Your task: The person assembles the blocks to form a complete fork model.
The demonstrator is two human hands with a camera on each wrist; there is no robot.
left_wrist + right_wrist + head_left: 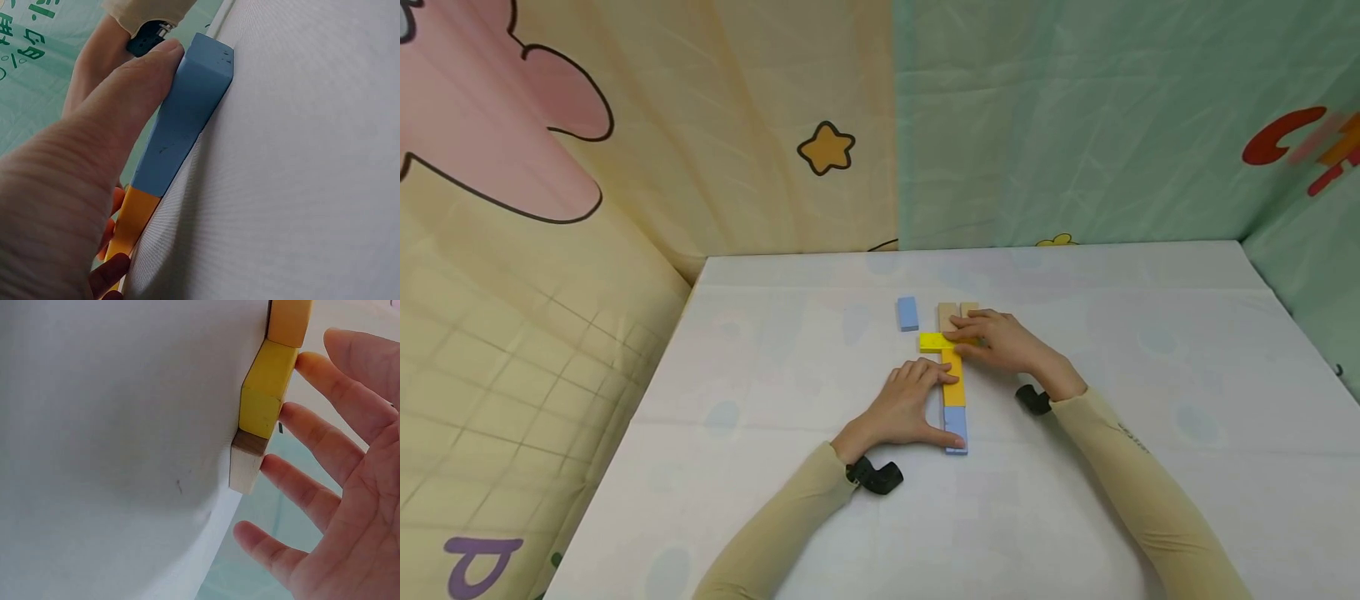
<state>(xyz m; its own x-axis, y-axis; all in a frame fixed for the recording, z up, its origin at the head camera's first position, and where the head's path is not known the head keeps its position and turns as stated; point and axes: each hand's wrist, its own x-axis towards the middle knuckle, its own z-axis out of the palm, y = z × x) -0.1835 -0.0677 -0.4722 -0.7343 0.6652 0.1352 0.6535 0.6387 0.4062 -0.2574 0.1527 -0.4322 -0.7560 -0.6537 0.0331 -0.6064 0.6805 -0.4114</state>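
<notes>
Small blocks lie flat on the white table in a T-like layout. A blue block [955,421] forms the near end, with an orange block [953,390] end to end beyond it. Across the far end sits a yellow block [932,342], partly hidden by fingers. My left hand [898,408] spans the stem, thumb against the near blue block and fingertips on the orange one. My right hand [1003,343] has its fingers spread over the yellow block; in the right wrist view its fingertips touch the yellow block [261,403] and a wooden block [245,467].
Two wooden blocks, a left one [947,315] and a right one [969,306], stand side by side beyond the yellow block. Another blue block [907,314] lies apart to their left. Patterned curtains [760,125] surround the white table [760,350].
</notes>
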